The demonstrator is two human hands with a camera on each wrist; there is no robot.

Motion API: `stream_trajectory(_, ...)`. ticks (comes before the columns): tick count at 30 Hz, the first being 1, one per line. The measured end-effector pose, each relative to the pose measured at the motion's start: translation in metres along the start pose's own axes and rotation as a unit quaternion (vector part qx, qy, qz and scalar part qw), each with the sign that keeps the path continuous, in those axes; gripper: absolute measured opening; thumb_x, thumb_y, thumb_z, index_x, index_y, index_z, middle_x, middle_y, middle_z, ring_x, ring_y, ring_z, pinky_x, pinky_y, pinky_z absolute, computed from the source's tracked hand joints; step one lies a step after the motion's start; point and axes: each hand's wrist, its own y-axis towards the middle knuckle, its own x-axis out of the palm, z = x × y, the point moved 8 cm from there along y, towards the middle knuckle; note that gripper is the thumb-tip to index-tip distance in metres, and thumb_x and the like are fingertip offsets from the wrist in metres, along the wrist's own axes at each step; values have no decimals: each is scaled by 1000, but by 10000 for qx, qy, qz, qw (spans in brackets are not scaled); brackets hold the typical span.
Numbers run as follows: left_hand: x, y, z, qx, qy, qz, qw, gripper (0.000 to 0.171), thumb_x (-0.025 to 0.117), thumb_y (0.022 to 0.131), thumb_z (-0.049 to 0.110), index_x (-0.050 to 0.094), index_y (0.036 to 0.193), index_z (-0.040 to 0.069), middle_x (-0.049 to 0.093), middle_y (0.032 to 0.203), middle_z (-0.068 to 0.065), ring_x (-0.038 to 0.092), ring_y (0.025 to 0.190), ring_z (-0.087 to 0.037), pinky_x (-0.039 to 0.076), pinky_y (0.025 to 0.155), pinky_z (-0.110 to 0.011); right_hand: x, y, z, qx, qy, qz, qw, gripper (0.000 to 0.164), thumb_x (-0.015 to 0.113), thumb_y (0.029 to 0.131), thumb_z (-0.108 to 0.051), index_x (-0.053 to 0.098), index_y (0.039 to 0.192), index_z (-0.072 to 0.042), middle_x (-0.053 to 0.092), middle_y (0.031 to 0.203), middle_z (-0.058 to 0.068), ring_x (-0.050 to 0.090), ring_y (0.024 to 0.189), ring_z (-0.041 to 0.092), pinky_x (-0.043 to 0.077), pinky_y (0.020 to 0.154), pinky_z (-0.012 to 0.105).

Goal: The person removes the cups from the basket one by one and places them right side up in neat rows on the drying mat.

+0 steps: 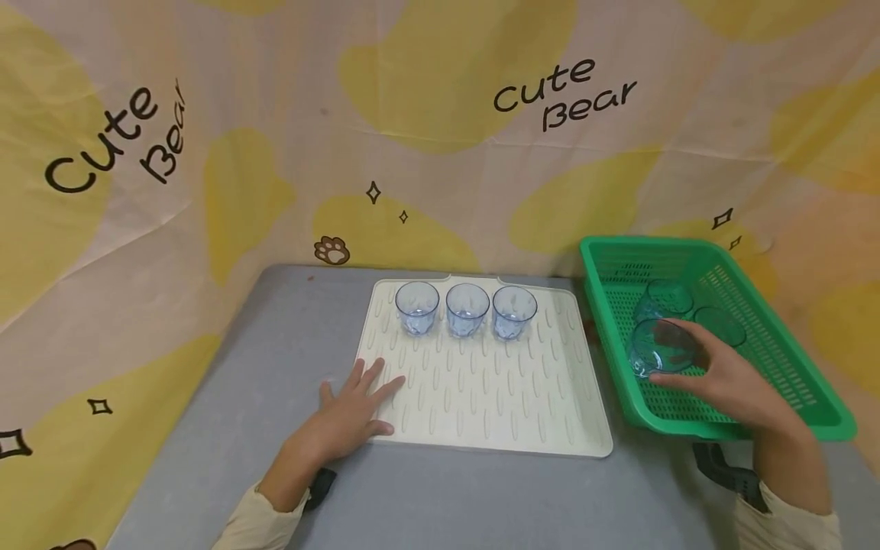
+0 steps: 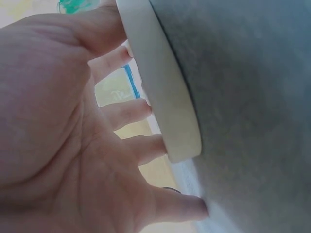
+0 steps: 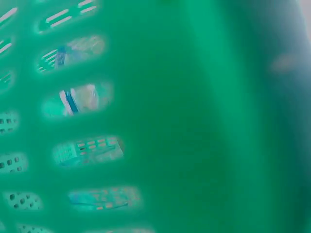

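My left hand (image 1: 347, 418) rests with spread fingers on the left edge of a white ridged drying mat (image 1: 481, 397). In the left wrist view its fingertips touch the mat's rim (image 2: 170, 107), and one finger reaches the grey table. Three clear bluish drinking glasses, a left one (image 1: 417, 305), a middle one (image 1: 467, 307) and a right one (image 1: 514, 309), stand in a row toward the mat's back. At the right, my right hand (image 1: 736, 378) grips another glass (image 1: 649, 351) inside a green basket (image 1: 677, 426). Two more glasses, one behind (image 1: 674, 294) and one beside (image 1: 725, 322) it, lie in the basket.
The grey table (image 1: 536, 504) extends in front of the mat and to its left. Behind stands a patterned cloth backdrop (image 1: 440, 168). The basket's slotted green wall (image 3: 160, 121) fills most of the right wrist view and hides the right hand there.
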Motion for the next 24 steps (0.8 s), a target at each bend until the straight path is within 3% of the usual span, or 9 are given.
stream_trajectory(9,0,-1,-1,88,6,89,9999,73,67,90,41,35,155,31,14,168,-11,7,154,-43,14,101,-86,2,3,1,-63,-55,11,10000,76,79,85,-14,38,147,-4,45,131,-23,46,108,-20,38,82,1)
stream_trajectory(16,-5,-4,3,206,96,126,9997,73,67,90,40,36,155,27,17,167,-15,10,153,-46,17,99,-87,1,2,6,299,-117,-116,9994,81,80,85,-21,34,150,-6,47,136,-3,45,105,-21,41,79,4)
stream_trajectory(24,-4,-5,4,222,49,132,9997,71,65,91,38,35,155,26,16,167,-16,8,153,-46,16,99,-87,-4,-1,8,112,46,91,9999,76,81,83,-14,40,146,-5,48,128,-28,50,105,-18,42,80,4)
